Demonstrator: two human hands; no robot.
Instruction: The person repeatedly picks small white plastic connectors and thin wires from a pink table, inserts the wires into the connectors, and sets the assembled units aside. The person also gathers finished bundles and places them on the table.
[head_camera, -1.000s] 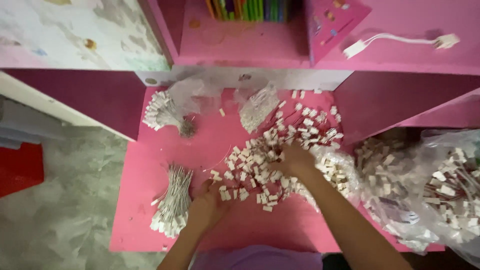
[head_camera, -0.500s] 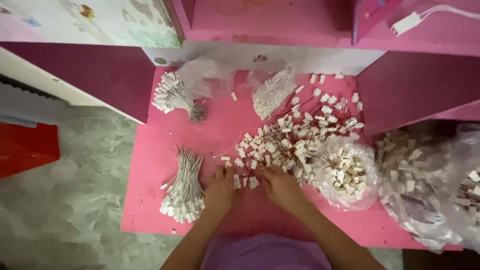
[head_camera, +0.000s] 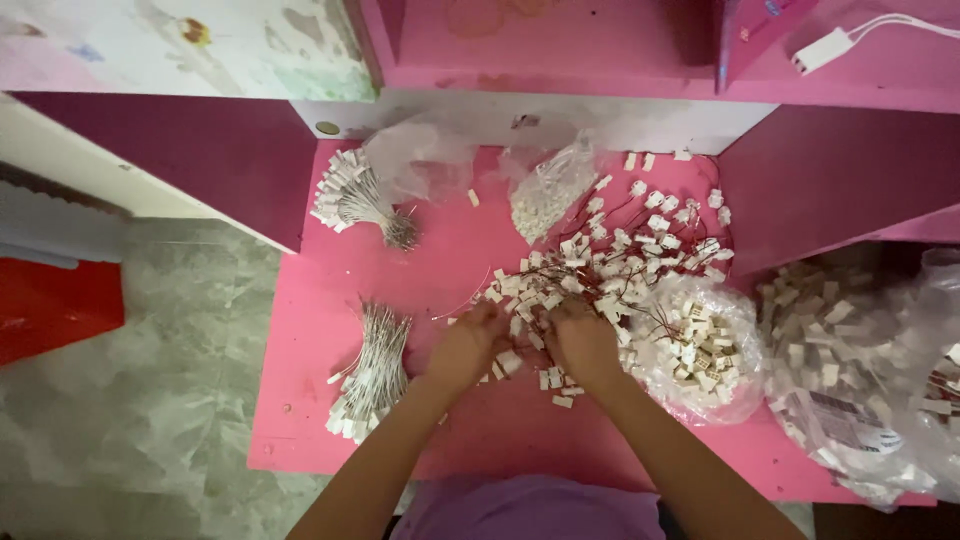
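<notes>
Pink desk over grey floor

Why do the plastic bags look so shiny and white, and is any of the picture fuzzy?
In the head view, light glares off the clear bags, whitening their folds; the left hand and right hand look slightly soft among the small white connectors; the pink table is evenly lit with faint shadows; the edges bend a little, as through a wide lens.

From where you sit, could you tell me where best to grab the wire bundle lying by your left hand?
Grip the wire bundle at its narrow middle, coming from above: its ends fan out, white connectors crowd the near end, and it lies flat on the pink desk.
</notes>
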